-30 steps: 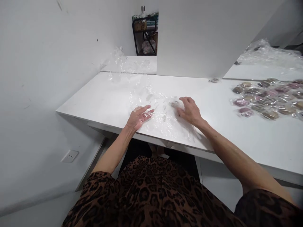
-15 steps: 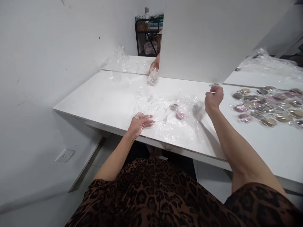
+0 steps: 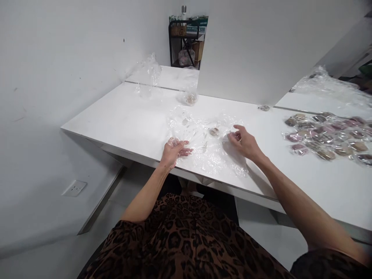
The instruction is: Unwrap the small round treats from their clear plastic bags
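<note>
Head view: a wrinkled, glossy spread of clear plastic film (image 3: 203, 155) across the near middle of a white table (image 3: 99, 112), reaching close to the near edge. Right of the film's middle, a brown wrapped disc (image 3: 214, 131); on top or inside, impossible to tell. At the film's left side, the left hand (image 3: 176, 150), palm turned right, fingers stretched out, film around the thumb side; no telling if pinching any of it. Over the film's right side, just right of the brown disc, the right hand (image 3: 242, 141), thumb and forefinger apart, other fingers curled inward; too blurred to tell if holding something. Farther back, by the lower left corner of an upright white panel (image 3: 250, 50), a small clear-wrapped bundle (image 3: 191, 99); by the panel's lower right corner, a flat wrapped piece (image 3: 264, 108). Well to the right, a cluster of wrapped discs (image 3: 326, 155), pink, brown and tan, side by side. Beyond, at far right, a heap of clear wrapping (image 3: 334, 91); at far left, near the wall (image 3: 72, 58), crumpled loose film (image 3: 149, 71). Past the panel's left edge, a black shelf (image 3: 170, 42).
</note>
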A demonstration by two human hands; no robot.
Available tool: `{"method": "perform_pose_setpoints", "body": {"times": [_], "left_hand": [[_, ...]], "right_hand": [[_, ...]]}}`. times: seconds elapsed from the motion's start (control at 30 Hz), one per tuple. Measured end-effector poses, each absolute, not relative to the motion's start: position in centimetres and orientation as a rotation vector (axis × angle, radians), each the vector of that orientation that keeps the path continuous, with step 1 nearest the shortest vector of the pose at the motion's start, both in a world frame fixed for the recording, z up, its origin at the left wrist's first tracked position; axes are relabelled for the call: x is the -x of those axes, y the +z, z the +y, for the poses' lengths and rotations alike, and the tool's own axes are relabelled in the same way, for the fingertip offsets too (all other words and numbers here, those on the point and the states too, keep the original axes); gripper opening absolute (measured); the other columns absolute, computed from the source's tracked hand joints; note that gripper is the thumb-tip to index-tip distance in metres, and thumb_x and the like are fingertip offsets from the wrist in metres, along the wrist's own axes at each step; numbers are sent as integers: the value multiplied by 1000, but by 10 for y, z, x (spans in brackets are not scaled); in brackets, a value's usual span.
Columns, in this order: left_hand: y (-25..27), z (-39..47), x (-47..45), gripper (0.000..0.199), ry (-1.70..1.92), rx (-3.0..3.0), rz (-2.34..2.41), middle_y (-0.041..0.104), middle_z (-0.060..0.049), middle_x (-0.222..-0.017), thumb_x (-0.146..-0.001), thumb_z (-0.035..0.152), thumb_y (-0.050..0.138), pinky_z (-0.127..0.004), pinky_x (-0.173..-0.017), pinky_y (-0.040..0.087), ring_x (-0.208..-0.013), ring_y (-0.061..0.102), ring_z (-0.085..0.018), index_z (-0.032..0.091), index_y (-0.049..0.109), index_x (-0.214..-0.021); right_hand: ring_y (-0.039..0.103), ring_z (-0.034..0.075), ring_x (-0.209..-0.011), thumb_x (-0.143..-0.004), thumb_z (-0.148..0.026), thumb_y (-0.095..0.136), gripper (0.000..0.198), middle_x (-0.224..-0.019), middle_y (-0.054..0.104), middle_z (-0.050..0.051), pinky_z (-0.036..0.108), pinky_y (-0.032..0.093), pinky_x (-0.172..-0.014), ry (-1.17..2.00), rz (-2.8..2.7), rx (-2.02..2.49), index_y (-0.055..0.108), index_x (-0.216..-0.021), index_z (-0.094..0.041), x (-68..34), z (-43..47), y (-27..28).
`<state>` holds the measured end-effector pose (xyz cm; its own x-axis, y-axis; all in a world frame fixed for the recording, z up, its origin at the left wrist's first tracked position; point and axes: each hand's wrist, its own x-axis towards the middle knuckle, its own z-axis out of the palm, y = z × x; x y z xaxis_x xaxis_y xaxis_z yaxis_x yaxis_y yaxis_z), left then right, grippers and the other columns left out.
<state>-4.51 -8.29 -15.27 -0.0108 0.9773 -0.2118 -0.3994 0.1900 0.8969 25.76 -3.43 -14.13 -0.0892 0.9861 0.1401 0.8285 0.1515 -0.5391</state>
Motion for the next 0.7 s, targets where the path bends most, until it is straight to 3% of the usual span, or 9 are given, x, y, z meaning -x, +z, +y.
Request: {"method": "perform_pose_setpoints", "body": {"times": [0.1,0.2,0.27,0.43,0.57,0.7], "left_hand": [[-153,-83,45,41,1274,-742,1020,77,-7,-99,-74,23,86,-26,-59,60,-68,78,-19,19,46,-83],[-150,-84,44,41,1273,-727,1054,77,-7,-97,-74,21,85,-26,-57,59,-65,77,-19,19,45,-82],[-148,-85,44,43,1266,-724,1081,77,-7,-97,-75,21,86,-26,-57,59,-64,77,-18,19,43,-80],[-140,-79,51,43,1293,-765,1089,77,-4,-92,-72,18,84,-24,-56,58,-62,76,-17,19,41,-77],[-123,-68,55,41,1312,-830,1098,77,-3,-87,-73,19,82,-24,-58,58,-61,75,-16,20,41,-78],[-98,-56,58,38,1332,-907,1101,76,-3,-84,-74,15,80,-23,-59,58,-61,75,-16,20,42,-79]], "right_hand": [[63,29,-98,-100,-57,43,63,-112,67,18,51,56,-86,342,-1918,1628,50,-147,-15,-244,-18,-136],[58,35,-114,-98,-53,49,51,-125,63,19,53,56,-90,299,-2198,1572,58,-138,-22,-219,-4,-138],[56,36,-116,-99,-49,47,43,-123,63,19,54,56,-90,261,-2375,1574,62,-131,-23,-205,3,-141],[58,32,-96,-97,-32,43,32,-105,63,20,46,54,-79,163,-2488,1718,62,-118,-18,-211,10,-143],[58,27,-85,-86,-27,53,41,-98,64,15,42,52,-78,248,-2292,1771,60,-125,-17,-250,3,-140],[58,24,-84,-87,-28,53,45,-98,65,13,40,48,-80,194,-1878,1824,59,-131,-16,-309,-8,-130]]}}
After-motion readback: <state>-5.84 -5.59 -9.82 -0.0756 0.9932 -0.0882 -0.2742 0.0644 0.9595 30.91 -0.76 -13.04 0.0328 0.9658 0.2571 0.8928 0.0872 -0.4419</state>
